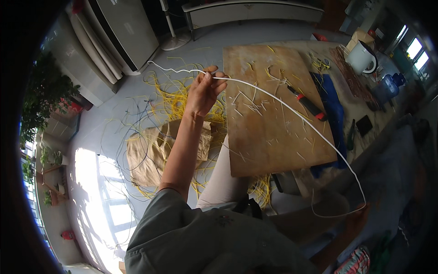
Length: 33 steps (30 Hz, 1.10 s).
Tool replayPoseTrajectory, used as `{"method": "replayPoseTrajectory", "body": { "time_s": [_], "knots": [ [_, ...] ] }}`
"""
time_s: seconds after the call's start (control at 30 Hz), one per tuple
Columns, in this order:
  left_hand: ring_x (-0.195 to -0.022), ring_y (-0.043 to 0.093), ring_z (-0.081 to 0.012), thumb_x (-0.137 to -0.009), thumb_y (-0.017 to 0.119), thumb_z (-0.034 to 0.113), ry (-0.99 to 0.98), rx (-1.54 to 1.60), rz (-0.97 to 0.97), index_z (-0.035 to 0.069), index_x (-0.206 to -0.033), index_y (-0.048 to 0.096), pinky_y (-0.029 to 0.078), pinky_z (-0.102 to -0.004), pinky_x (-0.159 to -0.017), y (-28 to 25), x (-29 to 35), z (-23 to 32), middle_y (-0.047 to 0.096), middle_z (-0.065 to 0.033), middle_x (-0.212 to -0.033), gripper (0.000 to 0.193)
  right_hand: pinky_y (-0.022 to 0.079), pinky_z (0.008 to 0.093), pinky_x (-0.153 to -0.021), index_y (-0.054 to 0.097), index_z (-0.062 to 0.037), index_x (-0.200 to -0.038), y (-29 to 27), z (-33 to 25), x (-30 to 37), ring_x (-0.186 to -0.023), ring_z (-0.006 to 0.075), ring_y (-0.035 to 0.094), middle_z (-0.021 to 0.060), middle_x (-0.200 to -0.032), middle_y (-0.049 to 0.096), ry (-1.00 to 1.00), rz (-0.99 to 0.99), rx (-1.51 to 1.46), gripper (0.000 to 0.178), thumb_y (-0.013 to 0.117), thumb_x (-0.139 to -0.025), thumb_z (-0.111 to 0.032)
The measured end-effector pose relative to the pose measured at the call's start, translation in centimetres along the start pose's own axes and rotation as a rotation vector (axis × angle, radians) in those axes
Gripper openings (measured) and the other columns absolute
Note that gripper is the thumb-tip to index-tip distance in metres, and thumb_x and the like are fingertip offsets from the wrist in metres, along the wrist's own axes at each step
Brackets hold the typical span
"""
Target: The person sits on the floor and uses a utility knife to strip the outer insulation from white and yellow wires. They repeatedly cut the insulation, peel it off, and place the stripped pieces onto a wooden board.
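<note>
head, white wire (296,112), over board (255,153) (beyond edges)

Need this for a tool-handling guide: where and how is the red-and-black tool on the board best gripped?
Probably around the thick handle of the red-and-black tool, coming from the right side of the board: the handle's broad end lies there, the narrow end points away, and the white cable passes on its left.

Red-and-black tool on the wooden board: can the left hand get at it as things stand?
Probably yes: the red-and-black tool appears uncovered on the wooden board. However, the left hand pinches the white wire, so it would likely have to let go first.
</note>
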<state>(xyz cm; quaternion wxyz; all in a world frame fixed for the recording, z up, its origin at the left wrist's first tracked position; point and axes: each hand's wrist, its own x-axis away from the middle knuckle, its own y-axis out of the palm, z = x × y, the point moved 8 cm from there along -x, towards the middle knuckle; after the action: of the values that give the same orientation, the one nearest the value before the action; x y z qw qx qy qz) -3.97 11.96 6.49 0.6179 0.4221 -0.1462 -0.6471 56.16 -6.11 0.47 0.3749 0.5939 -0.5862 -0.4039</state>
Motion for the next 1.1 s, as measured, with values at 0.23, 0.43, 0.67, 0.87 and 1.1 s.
{"method": "replayPoseTrajectory", "body": {
  "time_s": [0.23,0.43,0.67,0.87,1.1],
  "knots": [
    [-0.079,0.063,-0.019,-0.089,0.051,0.014,0.115,-0.186,0.087,0.001,-0.099,0.05,0.054,-0.0274,-0.073,-2.3,-2.2,1.3,0.06,-0.0102,-0.088,0.016,0.054,0.0244,-0.058,0.053,-0.0081,-0.11,0.5,0.8,0.8,-0.081,0.0166,0.063,0.0061,-0.099,0.063,-0.091,0.115,0.223,0.028,0.042,-0.094,-0.028],
    [-0.077,0.062,-0.0165,-0.089,0.052,0.012,0.127,-0.264,0.137,0.002,-0.093,0.054,0.054,-0.0234,-0.069,-4.0,-3.5,-0.2,0.06,-0.0086,-0.084,0.011,0.05,0.0203,-0.051,0.051,-0.0101,-0.11,0.7,0.3,1.6,-0.073,0.011,0.061,0.0009,-0.088,0.063,-0.281,0.227,0.465,0.025,0.046,-0.092,-0.027],
    [-0.086,0.062,-0.0226,-0.094,0.04,0.021,-0.321,-0.062,0.19,-0.006,-0.11,0.048,0.053,-0.0313,-0.079,-4.8,-2.8,-3.9,0.061,-0.0168,-0.097,0.032,0.054,0.0221,-0.061,0.051,-0.0071,-0.111,-2.0,-1.1,3.0,-0.079,0.0106,0.059,0.0027,-0.091,0.062,-0.313,0.425,0.332,0.026,0.047,-0.092,-0.025],
    [-0.099,0.058,-0.0244,-0.094,0.039,0.023,-0.42,0.026,0.101,-0.006,-0.109,0.049,0.051,-0.0328,-0.085,-5.6,-2.6,-3.3,0.06,-0.0147,-0.103,0.033,0.054,0.026,-0.071,0.054,-0.0048,-0.108,-4.3,-1.1,2.6,-0.087,0.0127,0.058,0.0055,-0.096,0.061,-0.201,0.26,0.32,0.024,0.046,-0.093,-0.021],
    [-0.1,0.057,-0.0294,-0.092,0.043,0.016,-0.433,0.123,0.311,-0.007,-0.106,0.051,0.05,-0.0365,-0.088,-8.4,-3.3,-3.3,0.061,-0.0152,-0.101,0.028,0.053,0.0276,-0.077,0.052,-0.0043,-0.108,-9.2,-2.5,3.8,-0.086,0.013,0.058,0.0059,-0.095,0.06,-0.219,0.356,0.542,0.022,0.048,-0.092,-0.018]
  ]
}}
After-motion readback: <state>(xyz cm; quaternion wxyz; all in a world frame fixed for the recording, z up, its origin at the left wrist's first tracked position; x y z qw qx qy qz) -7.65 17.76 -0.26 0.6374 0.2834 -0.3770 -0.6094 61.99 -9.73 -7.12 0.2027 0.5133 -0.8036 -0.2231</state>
